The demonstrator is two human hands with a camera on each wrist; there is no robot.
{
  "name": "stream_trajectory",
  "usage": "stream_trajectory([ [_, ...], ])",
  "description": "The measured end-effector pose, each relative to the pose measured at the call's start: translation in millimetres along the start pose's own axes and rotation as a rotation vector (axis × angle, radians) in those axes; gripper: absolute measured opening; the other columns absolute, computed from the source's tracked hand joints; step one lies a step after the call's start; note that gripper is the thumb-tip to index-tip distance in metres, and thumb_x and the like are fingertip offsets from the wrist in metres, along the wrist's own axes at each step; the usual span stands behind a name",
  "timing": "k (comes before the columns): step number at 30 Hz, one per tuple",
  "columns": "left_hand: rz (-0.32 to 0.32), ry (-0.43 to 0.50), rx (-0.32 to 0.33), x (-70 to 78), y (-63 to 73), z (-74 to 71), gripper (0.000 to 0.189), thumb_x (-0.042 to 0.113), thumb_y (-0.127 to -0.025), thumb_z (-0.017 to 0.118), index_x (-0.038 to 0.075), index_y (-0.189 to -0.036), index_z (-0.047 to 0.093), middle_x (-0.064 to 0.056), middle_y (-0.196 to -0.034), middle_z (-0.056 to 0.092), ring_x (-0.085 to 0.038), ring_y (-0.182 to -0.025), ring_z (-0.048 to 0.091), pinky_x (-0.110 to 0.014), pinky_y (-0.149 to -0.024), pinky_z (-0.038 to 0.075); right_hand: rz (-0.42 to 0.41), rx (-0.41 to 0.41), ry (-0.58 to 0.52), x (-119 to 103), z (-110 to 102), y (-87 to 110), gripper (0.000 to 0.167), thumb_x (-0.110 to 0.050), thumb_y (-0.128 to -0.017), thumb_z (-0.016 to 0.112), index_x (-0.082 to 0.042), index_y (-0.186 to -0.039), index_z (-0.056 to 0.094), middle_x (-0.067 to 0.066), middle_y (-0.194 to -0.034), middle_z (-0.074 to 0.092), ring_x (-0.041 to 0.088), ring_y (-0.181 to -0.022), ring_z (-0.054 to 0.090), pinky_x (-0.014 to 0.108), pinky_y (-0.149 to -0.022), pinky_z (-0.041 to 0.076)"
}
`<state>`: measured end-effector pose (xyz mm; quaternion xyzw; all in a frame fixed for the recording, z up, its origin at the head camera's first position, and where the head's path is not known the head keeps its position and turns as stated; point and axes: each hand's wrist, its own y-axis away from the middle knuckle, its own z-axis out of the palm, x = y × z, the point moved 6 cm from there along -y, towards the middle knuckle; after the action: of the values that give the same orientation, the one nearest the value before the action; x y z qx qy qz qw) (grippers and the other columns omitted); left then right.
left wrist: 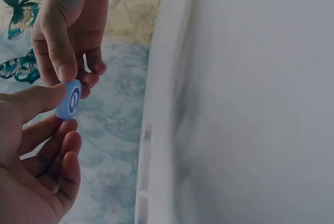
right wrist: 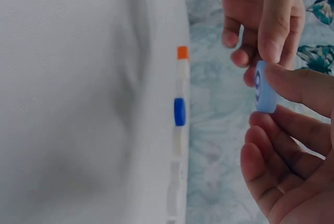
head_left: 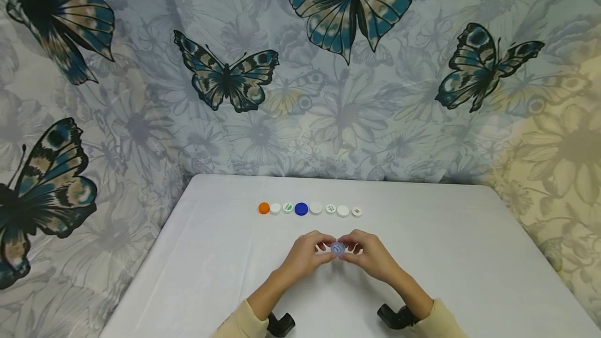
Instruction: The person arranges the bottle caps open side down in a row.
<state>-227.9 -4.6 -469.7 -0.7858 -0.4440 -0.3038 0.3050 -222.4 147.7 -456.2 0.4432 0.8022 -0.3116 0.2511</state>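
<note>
A light blue bottle cap (head_left: 337,248) with a dark ring mark on its face is held up between both hands. My left hand (head_left: 306,255) pinches it from the left with thumb and fingers, and my right hand (head_left: 368,255) pinches its right side. In the left wrist view the cap (left wrist: 69,100) stands on edge at the fingertips. The right wrist view shows the same cap (right wrist: 266,87) edge-on. Beyond the hands several caps lie in a row, among them an orange cap (head_left: 264,208), a dark blue cap (head_left: 301,209) and white ones such as a plain white cap (head_left: 316,208).
A white-covered table (head_left: 197,254) lies under the hands. Butterfly-printed cloth (head_left: 310,134) hangs behind it and along the sides. Black wrist-worn devices, one at the left (head_left: 281,324) and one at the right (head_left: 396,317), sit near the sleeves.
</note>
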Motion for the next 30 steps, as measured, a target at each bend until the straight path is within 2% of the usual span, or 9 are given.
stream_trajectory([
  [6, 0.056, 0.049, 0.118, 0.2, -1.6, -20.7, 0.027, 0.018, -0.085, 0.075, 0.009, -0.111, 0.072, -0.004, -0.098, 0.071, -0.019, -0.086, 0.065, -0.019, -0.072, 0.05, -0.044, 0.115, -0.033, -12, -3, -14.2, 0.027, -0.009, -0.078, 0.08, -0.004, -0.103, 0.073, -0.002, -0.089, 0.068, 0.013, -0.075, 0.061, 0.025, -0.067, 0.054],
  [10, 0.07, 0.07, 0.168, -0.3, -2.3, -28.6, 0.028, 0.017, -0.086, 0.075, 0.008, -0.112, 0.072, -0.006, -0.1, 0.071, -0.023, -0.088, 0.065, -0.021, -0.072, 0.052, -0.092, 0.184, -0.039, -19, -5, -18.7, 0.028, -0.006, -0.076, 0.08, -0.005, -0.103, 0.072, 0.0, -0.09, 0.069, 0.015, -0.075, 0.062, 0.026, -0.068, 0.055],
  [18, 0.067, 0.1, 0.194, -0.4, -3.2, -34.4, 0.03, 0.017, -0.086, 0.075, 0.006, -0.113, 0.071, -0.008, -0.102, 0.07, -0.029, -0.091, 0.065, -0.036, -0.075, 0.056, -0.272, 0.308, 0.013, -28, -4, -18.5, 0.033, 0.002, -0.069, 0.083, -0.004, -0.099, 0.072, 0.002, -0.088, 0.07, 0.018, -0.075, 0.062, 0.028, -0.066, 0.055],
  [23, 0.046, 0.114, 0.193, -2.2, -3.3, -34.8, 0.03, 0.018, -0.086, 0.074, 0.006, -0.114, 0.071, -0.007, -0.103, 0.07, -0.026, -0.091, 0.065, -0.033, -0.075, 0.055, -0.375, 0.373, 0.096, -30, -3, -14.6, 0.032, 0.005, -0.066, 0.084, -0.002, -0.095, 0.072, 0.005, -0.089, 0.073, 0.017, -0.074, 0.064, 0.03, -0.063, 0.055],
  [25, 0.037, 0.12, 0.198, -2.9, -3.0, -34.8, 0.03, 0.018, -0.087, 0.074, 0.006, -0.114, 0.071, -0.006, -0.103, 0.071, -0.024, -0.09, 0.065, -0.03, -0.075, 0.055, -0.406, 0.401, 0.132, -31, -4, -12.9, 0.031, 0.005, -0.066, 0.083, -0.002, -0.093, 0.073, 0.006, -0.088, 0.074, 0.017, -0.074, 0.066, 0.027, -0.064, 0.055],
  [30, 0.042, 0.136, 0.251, -2.7, -1.9, -35.4, 0.028, 0.019, -0.087, 0.073, 0.004, -0.111, 0.072, -0.006, -0.1, 0.074, -0.02, -0.085, 0.066, -0.026, -0.073, 0.054, -0.435, 0.447, 0.156, -33, -4, -10.3, 0.03, 0.008, -0.065, 0.082, -0.001, -0.092, 0.073, 0.006, -0.087, 0.074, 0.017, -0.073, 0.067, 0.02, -0.065, 0.054],
])
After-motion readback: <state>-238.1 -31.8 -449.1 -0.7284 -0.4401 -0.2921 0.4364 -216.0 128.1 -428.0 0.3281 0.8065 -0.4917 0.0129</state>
